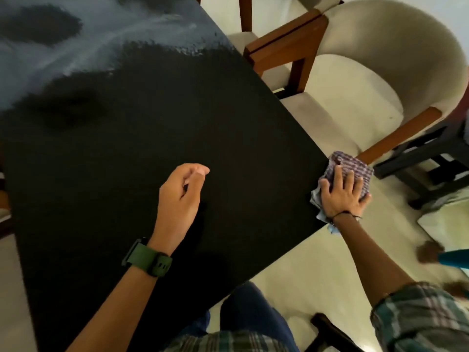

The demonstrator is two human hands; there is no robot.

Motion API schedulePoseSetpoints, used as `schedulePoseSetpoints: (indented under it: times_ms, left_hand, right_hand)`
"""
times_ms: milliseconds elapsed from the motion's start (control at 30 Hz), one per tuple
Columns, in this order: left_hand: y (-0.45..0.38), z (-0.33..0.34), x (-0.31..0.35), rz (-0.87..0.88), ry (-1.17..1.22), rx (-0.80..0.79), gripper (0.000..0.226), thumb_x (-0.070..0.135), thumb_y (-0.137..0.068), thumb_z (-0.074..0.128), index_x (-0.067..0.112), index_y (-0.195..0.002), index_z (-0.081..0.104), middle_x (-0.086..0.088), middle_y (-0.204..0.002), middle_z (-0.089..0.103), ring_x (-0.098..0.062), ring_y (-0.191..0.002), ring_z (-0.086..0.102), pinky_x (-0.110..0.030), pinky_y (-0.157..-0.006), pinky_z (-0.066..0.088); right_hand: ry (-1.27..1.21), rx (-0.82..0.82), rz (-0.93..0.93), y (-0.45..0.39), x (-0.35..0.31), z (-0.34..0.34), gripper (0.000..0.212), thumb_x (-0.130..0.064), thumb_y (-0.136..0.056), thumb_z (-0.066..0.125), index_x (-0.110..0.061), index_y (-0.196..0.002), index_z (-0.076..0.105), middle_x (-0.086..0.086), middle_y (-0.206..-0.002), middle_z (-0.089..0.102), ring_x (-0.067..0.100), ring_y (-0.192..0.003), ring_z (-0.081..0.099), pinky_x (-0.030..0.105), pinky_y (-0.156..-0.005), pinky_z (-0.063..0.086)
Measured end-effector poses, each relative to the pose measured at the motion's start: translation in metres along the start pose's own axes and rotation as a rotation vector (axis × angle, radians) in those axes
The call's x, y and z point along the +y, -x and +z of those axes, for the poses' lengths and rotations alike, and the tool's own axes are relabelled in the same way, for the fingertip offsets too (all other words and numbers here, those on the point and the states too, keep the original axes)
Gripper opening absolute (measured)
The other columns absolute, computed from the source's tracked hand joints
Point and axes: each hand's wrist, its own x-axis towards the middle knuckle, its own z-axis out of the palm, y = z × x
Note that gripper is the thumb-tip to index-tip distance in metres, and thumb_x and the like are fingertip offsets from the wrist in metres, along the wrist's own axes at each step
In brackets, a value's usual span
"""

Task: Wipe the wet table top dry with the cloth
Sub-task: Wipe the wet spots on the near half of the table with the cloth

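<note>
The black table top (127,153) fills the left and middle of the head view, with wet, shiny streaks across its far left part. A checked purple and white cloth (355,166) lies over the table's right corner. My right hand (342,191) presses flat on the cloth with fingers spread and straight. Part of the cloth hangs past the table edge under my wrist. My left hand (180,199) hovers over the middle of the table, fingers loosely curled, holding nothing. A green watch (149,257) sits on that wrist.
A cream upholstered chair with wooden arms (375,80) stands close to the table's right edge, another chair (266,26) behind it. A dark stool frame (431,163) is at right. My legs (248,313) are near the table's front edge.
</note>
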Motion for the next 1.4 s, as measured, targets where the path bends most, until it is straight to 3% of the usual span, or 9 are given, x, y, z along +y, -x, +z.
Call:
schedulePoseSetpoints:
  times_ms: [167, 367, 467, 633, 833, 1000, 1167, 1300, 1400]
  left_hand:
    - [-0.001, 0.032, 0.006, -0.014, 0.016, -0.093, 0.015, 0.030, -0.091, 0.044, 0.036, -0.093, 0.057, 0.013, -0.085, 0.059, 0.010, -0.064, 0.053, -0.009, -0.057, 0.042]
    - [-0.021, 0.081, 0.018, -0.002, -0.014, -0.138, 0.018, 0.027, -0.092, 0.044, 0.023, -0.101, 0.060, 0.013, -0.075, 0.054, 0.010, -0.053, 0.049, -0.005, -0.050, 0.038]
    - [-0.031, 0.101, 0.023, -0.034, -0.008, -0.102, 0.019, 0.032, -0.091, 0.043, 0.029, -0.098, 0.060, 0.013, -0.078, 0.057, 0.012, -0.056, 0.050, -0.007, -0.050, 0.038]
    - [-0.046, 0.134, 0.031, -0.104, -0.006, -0.061, 0.019, 0.034, -0.090, 0.043, 0.030, -0.099, 0.060, 0.015, -0.075, 0.054, 0.012, -0.056, 0.051, -0.012, -0.056, 0.036]
    - [-0.065, 0.169, 0.048, -0.095, -0.025, 0.058, 0.016, 0.035, -0.090, 0.044, 0.036, -0.091, 0.060, 0.020, -0.070, 0.056, 0.013, -0.059, 0.051, -0.005, -0.052, 0.038]
    - [-0.064, 0.158, 0.050, -0.101, -0.038, 0.109, 0.015, 0.034, -0.091, 0.042, 0.040, -0.092, 0.057, 0.021, -0.077, 0.058, 0.013, -0.064, 0.053, -0.002, -0.055, 0.038]
    - [-0.077, 0.136, 0.041, -0.209, 0.041, 0.185, 0.016, 0.031, -0.090, 0.042, 0.037, -0.093, 0.057, 0.013, -0.092, 0.060, 0.009, -0.077, 0.058, -0.014, -0.065, 0.041]
    - [-0.096, 0.130, 0.037, -0.220, 0.089, 0.206, 0.017, 0.029, -0.090, 0.044, 0.035, -0.094, 0.059, 0.018, -0.094, 0.061, 0.001, -0.089, 0.060, -0.024, -0.077, 0.048]
    - [-0.114, 0.122, 0.033, -0.224, 0.084, 0.223, 0.017, 0.030, -0.091, 0.044, 0.036, -0.094, 0.059, 0.010, -0.092, 0.063, -0.010, -0.085, 0.061, -0.036, -0.078, 0.051]
  right_hand:
    - [0.010, -0.005, -0.136, 0.052, 0.011, 0.019, 0.065, -0.061, -0.092, 0.017, -0.034, -0.149, 0.001, 0.002, -0.159, -0.008, 0.027, -0.144, -0.012, 0.056, -0.114, -0.002]
    - [0.154, -0.052, -0.308, 0.042, 0.036, 0.010, 0.081, -0.077, -0.067, -0.023, -0.041, -0.140, -0.017, -0.004, -0.150, -0.023, 0.026, -0.142, -0.020, 0.045, -0.111, -0.014]
    - [0.199, -0.071, -0.414, 0.007, 0.043, -0.003, 0.073, -0.074, -0.072, -0.015, -0.044, -0.138, -0.021, -0.002, -0.155, -0.017, 0.025, -0.143, -0.017, 0.045, -0.110, -0.017]
    - [0.204, -0.136, -0.738, -0.067, 0.014, -0.018, 0.065, -0.075, -0.079, -0.007, -0.048, -0.135, -0.027, -0.003, -0.152, -0.023, 0.025, -0.145, -0.010, 0.042, -0.115, -0.004]
    - [0.184, -0.095, -0.935, -0.158, -0.137, -0.018, 0.065, -0.061, -0.093, 0.023, -0.037, -0.148, -0.001, 0.003, -0.158, -0.010, 0.030, -0.144, -0.009, 0.046, -0.116, 0.000]
    - [0.254, -0.087, -1.025, -0.124, -0.079, -0.021, 0.066, -0.063, -0.091, 0.012, -0.035, -0.148, -0.007, 0.006, -0.158, -0.011, 0.030, -0.143, -0.014, 0.045, -0.115, -0.006]
    - [0.273, -0.097, -1.151, -0.061, 0.020, -0.022, 0.064, -0.063, -0.093, 0.017, -0.029, -0.146, 0.025, 0.006, -0.158, 0.013, 0.031, -0.144, 0.005, 0.043, -0.113, 0.003]
    - [0.275, -0.104, -1.252, -0.083, -0.028, -0.023, 0.052, -0.067, -0.084, 0.030, -0.035, -0.122, 0.046, 0.002, -0.158, 0.006, 0.027, -0.145, 0.006, 0.039, -0.113, 0.003]
    - [0.289, -0.113, -1.270, -0.119, -0.114, -0.017, 0.072, -0.071, -0.083, 0.016, -0.030, -0.138, 0.038, -0.004, -0.154, -0.016, 0.025, -0.143, -0.016, 0.042, -0.113, -0.018]
